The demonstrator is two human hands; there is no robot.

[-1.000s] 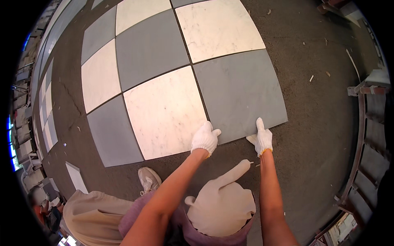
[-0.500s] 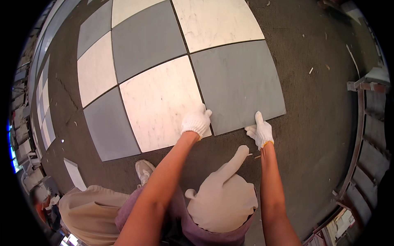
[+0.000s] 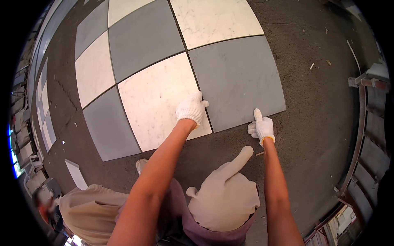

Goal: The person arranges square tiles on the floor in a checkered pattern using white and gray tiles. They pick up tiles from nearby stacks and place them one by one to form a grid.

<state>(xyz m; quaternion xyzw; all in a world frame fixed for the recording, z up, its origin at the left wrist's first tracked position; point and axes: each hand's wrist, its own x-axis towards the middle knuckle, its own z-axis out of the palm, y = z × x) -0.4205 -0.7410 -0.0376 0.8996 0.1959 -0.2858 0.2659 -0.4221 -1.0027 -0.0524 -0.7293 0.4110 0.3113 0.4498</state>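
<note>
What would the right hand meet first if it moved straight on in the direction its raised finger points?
The right hand points up across the near edge of the large grey square stone tile. It would probably slide onto that tile first; its fingertip already seems to touch the edge, though depth is unclear.

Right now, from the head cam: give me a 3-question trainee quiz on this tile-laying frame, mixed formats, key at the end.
1. True or false: the left hand rests flat on the white marble tile, near its joint with the grey tile.
2. Multiple choice: where is the right hand? A) on top of a white tile B) at the near edge of the grey tile, one finger pointing up along it C) lifted off the ground, gripping a hammer
3. Fill in: both hands wear ___ knit gloves.

Key: 1 true; 2 B; 3 white
</note>
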